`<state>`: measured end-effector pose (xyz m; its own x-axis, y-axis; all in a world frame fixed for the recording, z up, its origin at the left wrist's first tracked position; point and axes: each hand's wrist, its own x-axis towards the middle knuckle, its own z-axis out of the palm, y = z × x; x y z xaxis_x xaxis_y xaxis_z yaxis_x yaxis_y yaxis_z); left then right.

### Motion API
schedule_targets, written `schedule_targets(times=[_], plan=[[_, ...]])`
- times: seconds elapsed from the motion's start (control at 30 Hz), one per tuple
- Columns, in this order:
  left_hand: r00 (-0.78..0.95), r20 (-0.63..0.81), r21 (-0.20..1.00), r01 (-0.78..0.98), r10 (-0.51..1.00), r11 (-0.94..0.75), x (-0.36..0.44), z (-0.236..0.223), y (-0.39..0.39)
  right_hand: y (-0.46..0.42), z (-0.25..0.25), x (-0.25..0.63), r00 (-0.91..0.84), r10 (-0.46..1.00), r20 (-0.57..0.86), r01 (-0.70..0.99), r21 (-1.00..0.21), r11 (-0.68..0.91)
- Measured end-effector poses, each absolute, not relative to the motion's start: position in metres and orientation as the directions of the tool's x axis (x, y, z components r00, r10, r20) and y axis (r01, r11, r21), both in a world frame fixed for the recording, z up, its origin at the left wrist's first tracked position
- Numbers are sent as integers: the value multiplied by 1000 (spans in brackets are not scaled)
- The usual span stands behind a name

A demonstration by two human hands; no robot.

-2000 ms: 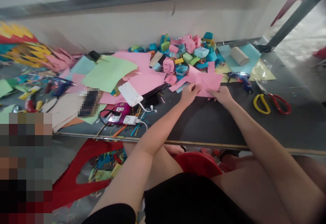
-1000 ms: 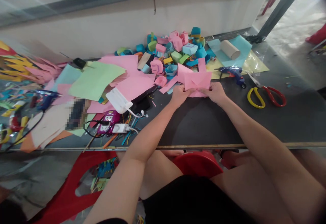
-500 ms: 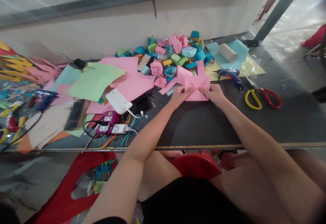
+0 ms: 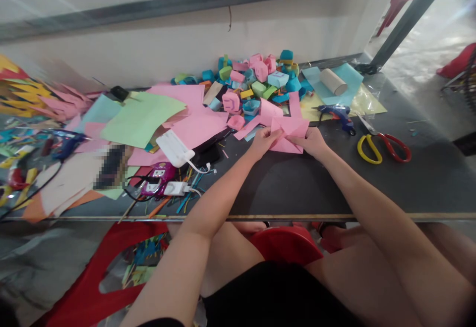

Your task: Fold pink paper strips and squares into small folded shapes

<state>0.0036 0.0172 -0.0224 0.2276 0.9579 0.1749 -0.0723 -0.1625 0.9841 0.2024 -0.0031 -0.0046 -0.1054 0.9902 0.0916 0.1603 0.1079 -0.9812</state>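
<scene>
A creased pink paper sheet point(image 4: 290, 130) lies on the dark table point(image 4: 297, 183) in front of me. My left hand point(image 4: 262, 142) pinches its left edge with closed fingers. At the sheet's lower right, my right hand point(image 4: 312, 141) grips it, fingers pressed on the paper. Behind the sheet lies a heap of small folded paper boxes point(image 4: 256, 77) in pink, blue and green.
Yellow and red scissors point(image 4: 383, 147) and a blue glue gun point(image 4: 338, 115) lie to the right, with a cardboard roll point(image 4: 333, 81) on blue paper. Left: loose coloured sheets point(image 4: 141, 114), a white power bank point(image 4: 174, 148), cables, another glue gun point(image 4: 67, 143). A red stool point(image 4: 96, 287) stands below.
The pink sheet was lifted upright, then laid back down, and its folds have shifted; both hands stayed on it, now closer together at its lower edge.
</scene>
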Motion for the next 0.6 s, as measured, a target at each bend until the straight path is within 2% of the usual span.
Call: schedule_targets(times=[0.1,0.27,0.43,0.6], plan=[[289,195,980,-92,937,-176,3,-19,16,1,-9,204,-69,994,88,190,-977,100],[238,199,971,85,951,-225,3,-18,14,1,-7,203,-132,986,99,58,-993,107],[263,220,972,22,940,-233,4,-23,18,1,-8,203,-203,973,105,25,-993,112],[320,210,977,-50,924,-205,1,-27,23,4,-16,206,-171,976,134,43,-989,143]])
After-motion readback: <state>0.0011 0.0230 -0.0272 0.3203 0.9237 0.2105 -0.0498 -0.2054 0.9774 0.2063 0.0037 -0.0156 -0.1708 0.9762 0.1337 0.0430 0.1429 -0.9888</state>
